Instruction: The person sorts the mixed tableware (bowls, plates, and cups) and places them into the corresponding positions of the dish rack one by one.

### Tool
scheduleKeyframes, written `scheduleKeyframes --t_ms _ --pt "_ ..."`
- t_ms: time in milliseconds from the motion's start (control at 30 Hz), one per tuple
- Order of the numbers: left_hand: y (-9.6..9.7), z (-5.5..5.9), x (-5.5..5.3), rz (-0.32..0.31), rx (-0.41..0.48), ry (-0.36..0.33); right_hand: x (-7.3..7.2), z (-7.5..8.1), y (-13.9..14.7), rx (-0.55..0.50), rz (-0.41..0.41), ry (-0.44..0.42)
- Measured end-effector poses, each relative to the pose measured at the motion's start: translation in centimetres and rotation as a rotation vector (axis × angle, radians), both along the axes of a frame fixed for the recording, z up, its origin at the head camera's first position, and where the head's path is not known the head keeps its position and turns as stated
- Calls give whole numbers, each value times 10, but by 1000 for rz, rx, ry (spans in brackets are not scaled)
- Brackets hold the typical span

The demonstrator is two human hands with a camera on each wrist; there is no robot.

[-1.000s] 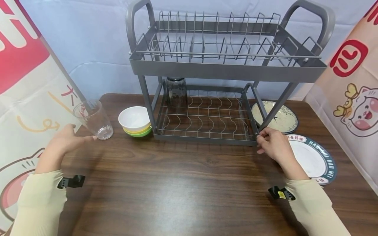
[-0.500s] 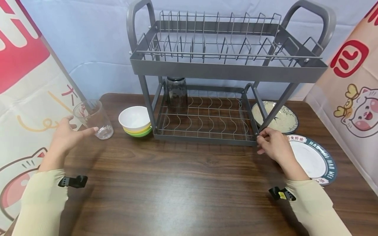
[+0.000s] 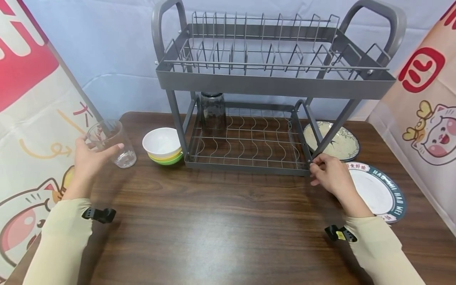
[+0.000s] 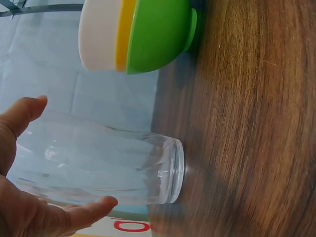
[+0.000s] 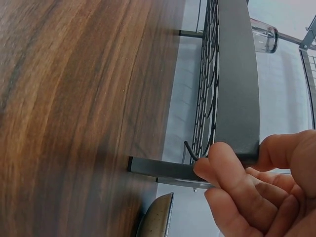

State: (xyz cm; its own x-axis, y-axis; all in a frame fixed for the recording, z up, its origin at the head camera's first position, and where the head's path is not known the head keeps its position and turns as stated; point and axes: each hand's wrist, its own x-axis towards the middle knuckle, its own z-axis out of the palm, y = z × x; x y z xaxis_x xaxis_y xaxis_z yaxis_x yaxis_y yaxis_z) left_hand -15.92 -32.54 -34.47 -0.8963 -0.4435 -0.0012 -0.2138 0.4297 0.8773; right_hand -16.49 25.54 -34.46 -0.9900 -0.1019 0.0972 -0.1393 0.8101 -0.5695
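A clear drinking glass stands upright at the table's left side. Around it, the left hand has thumb and fingers spread on either side; in the left wrist view the thumb looks apart from the glass wall. Just right of the glass sits a stack of bowls, white over yellow over green. My right hand pinches the lower front right corner of a grey two-tier dish rack, with thumb and fingers on its rim in the right wrist view. A dark glass stands upside down on the lower tier.
Two plates lie right of the rack: a cream patterned plate behind, and a white plate with a green rim partly behind the right forearm. The wooden table extends in front. Printed cloths hang at both sides.
The left hand has moved right and slightly up, so that its thumb and fingers now come around the clear glass. The right hand keeps its hold on the rack corner.
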Motion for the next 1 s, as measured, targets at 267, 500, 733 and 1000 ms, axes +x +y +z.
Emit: scheduleKeyframes --t_ms 267,500,733,1000 --pt "-1 -6 -7 47 8 17 0 1 0 2 -3 4" --pt "-2 -9 -9 64 1 34 0 1 -2 -9 -12 -30" --pt "-4 -11 -9 82 -5 40 2 0 -2 -8 -28 -30" --pt "-8 -8 -5 66 -24 19 1 0 -2 -7 -31 -33"
